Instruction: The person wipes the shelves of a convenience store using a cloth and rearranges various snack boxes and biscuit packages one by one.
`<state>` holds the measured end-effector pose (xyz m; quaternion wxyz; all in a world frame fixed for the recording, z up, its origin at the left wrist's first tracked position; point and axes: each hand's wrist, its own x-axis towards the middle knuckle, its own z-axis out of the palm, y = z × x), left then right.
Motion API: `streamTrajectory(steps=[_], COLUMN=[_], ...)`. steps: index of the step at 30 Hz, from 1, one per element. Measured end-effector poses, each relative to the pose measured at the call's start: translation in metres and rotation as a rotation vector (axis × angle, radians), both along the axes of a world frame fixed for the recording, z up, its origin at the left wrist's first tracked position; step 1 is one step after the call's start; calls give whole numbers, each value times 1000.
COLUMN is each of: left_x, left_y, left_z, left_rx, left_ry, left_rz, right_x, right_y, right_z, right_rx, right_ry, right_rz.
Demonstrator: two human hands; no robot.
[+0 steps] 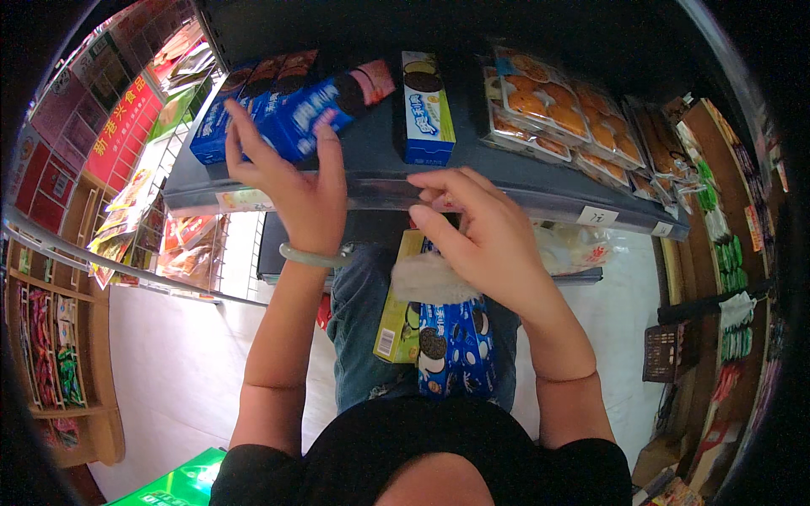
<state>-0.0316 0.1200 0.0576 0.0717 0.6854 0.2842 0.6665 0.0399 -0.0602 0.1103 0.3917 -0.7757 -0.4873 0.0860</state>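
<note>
My left hand, with a pale bangle at its wrist, reaches to the dark shelf with fingers spread against a tilted blue Oreo box; whether it grips the box is unclear. Behind it stand more blue Oreo boxes. To their right, a white and yellow-green Oreo box stands on the shelf. My right hand is near the shelf's front edge, holding a whitish cloth that hangs below the fingers. On my lap rest a yellow-green box and blue Oreo boxes.
Clear packs of round baked goods are stacked on the shelf's right side. A wire rack with snack bags stands at left. Shelving with a dark basket is at right. A green package lies at lower left.
</note>
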Motion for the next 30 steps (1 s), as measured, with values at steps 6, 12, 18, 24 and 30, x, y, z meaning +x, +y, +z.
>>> streamTrajectory(steps=[6, 12, 18, 24, 30], left_x=[-17, 1, 16, 7, 16], left_y=[-1, 25, 53, 67, 75], left_z=[2, 24, 14, 7, 3], left_rx=[33, 131, 190, 268, 358], left_ry=[530, 629, 627, 926, 855], left_rz=[24, 251, 214, 20, 34], right_x=[11, 6, 10, 30, 62], right_y=[-4, -3, -7, 7, 43], right_z=[-17, -16, -21, -5, -23], right_rx=[36, -4, 66, 59, -100], right_ry=[4, 3, -130, -559, -800], right_rz=[-10, 1, -75, -248, -172])
